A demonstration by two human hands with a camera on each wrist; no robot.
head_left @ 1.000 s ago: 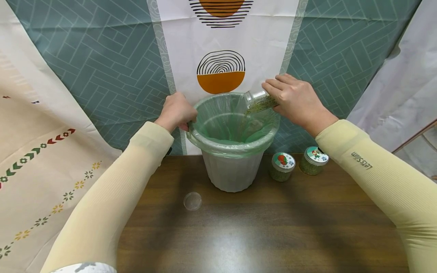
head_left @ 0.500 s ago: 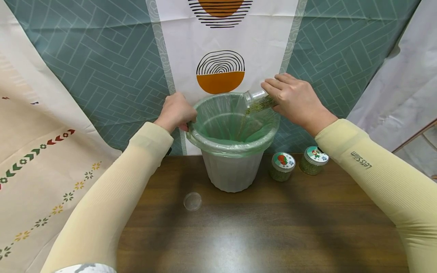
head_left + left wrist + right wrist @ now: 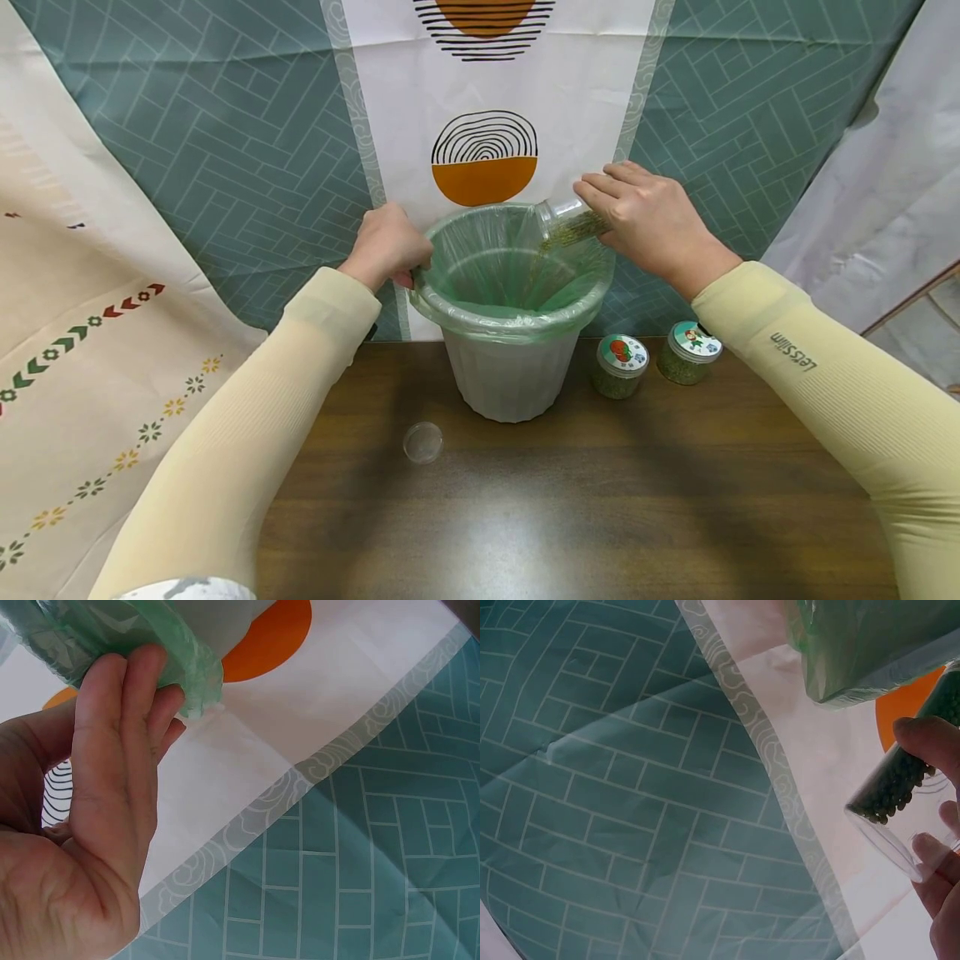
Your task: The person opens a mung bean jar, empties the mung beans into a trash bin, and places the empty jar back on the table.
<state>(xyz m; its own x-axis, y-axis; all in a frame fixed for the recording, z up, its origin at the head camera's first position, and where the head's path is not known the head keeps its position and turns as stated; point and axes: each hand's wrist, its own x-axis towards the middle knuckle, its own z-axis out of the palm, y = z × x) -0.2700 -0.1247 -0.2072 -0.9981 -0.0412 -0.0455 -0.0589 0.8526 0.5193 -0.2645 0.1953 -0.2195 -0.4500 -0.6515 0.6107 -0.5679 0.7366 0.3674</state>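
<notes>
A grey trash bin [image 3: 510, 379] stands on the table, lined with a thin green plastic bag [image 3: 517, 327] folded over its rim. My left hand [image 3: 390, 243] grips the rim and the bag at the left side; the left wrist view has its fingers [image 3: 112, 742] against the bag. With my right hand [image 3: 648, 221] I hold a clear jar [image 3: 558, 218] on its side, its mouth tipped down over the bin. Small green beans [image 3: 892, 787] lie along the jar's lower wall, and a thin stream drops into the bag. The bin's bottom is hidden.
Two lidded jars of green contents, one with a tomato label [image 3: 622, 354] and one with a cartoon label [image 3: 693, 342], stand right of the bin. A clear round lid [image 3: 423, 442] lies on the wooden table [image 3: 600, 517] in front. A patterned cloth [image 3: 247, 150] hangs close behind.
Beans keep falling from the jar in a thin stream, which shows more plainly than a second ago. Both hands, the bin and the jar have hardly moved.
</notes>
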